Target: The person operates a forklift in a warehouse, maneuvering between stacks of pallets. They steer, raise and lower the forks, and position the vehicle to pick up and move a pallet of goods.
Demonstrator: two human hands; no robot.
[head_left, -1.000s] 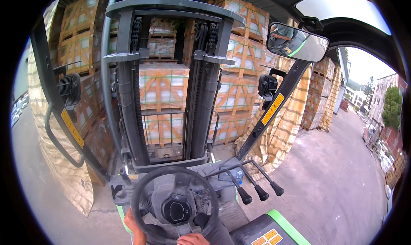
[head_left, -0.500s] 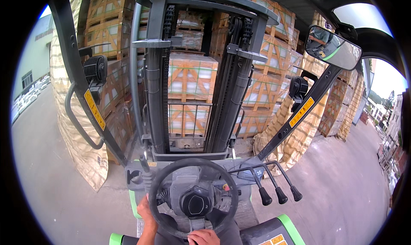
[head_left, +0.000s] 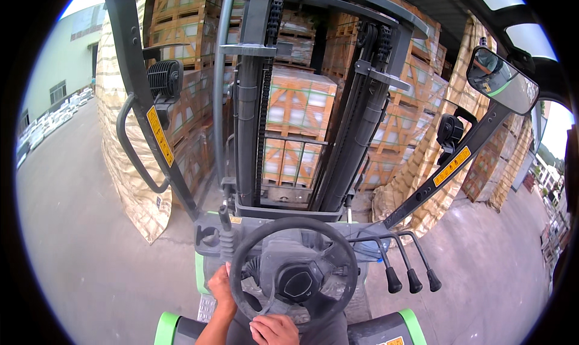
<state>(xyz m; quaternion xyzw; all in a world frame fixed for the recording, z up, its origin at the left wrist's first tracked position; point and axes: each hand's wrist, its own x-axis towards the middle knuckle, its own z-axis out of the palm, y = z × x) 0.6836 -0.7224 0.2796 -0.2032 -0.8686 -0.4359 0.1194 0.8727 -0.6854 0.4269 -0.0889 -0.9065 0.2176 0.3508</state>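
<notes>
Fingers (head_left: pixel 224 277) on steering wheel (head_left: pixel 294 280), levers (head_left: pixel 410 279) beside

Daylight falls on a grey concrete yard (head_left: pixel 78 248). Tall stacks of strapped cartons on pallets (head_left: pixel 298 128) fill the middle, some wrapped in film. A pale building with windows (head_left: pixel 60 74) stands far left; far right, perhaps more buildings, too small to tell.

Single head-worn fisheye view, looking forward and down from a forklift seat, steering wheel (head_left: pixel 294 272) close at lower centre, mast (head_left: pixel 301 104) just ahead, stacked pallets (head_left: pixel 298 122) beyond, dark circular rim bending edges
</notes>
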